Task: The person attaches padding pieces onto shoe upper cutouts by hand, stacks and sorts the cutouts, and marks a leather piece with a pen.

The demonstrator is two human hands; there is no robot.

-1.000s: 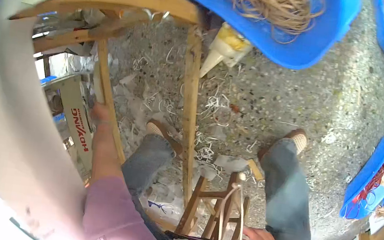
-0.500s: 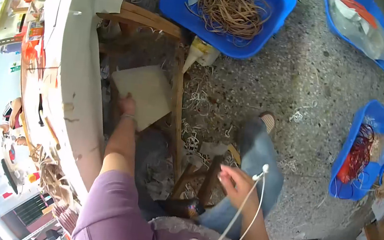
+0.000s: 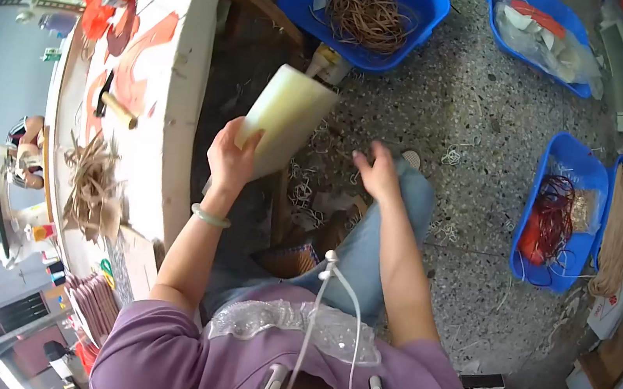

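My left hand (image 3: 230,154) grips a pale yellowish-white rectangular board (image 3: 291,113) by its near left edge, thumb on top and fingers mostly hidden. The board is tilted and held up beside the workbench (image 3: 190,100), above the dark space under its edge. Over my knee, to the right of the board, my right hand (image 3: 379,173) is open and holds nothing, its thumb and fingers apart.
Blue bins stand on the speckled floor: one with brown strips (image 3: 367,13), one with red cord (image 3: 553,211), one with plastic bags (image 3: 537,35). A hammer (image 3: 118,110) and tan scraps (image 3: 93,178) lie on the bench. Another person's arm (image 3: 31,158) shows far left.
My left hand has raised the board from low beneath the bench edge and tilted it. My right hand has moved forward toward the board, and the view has shifted.
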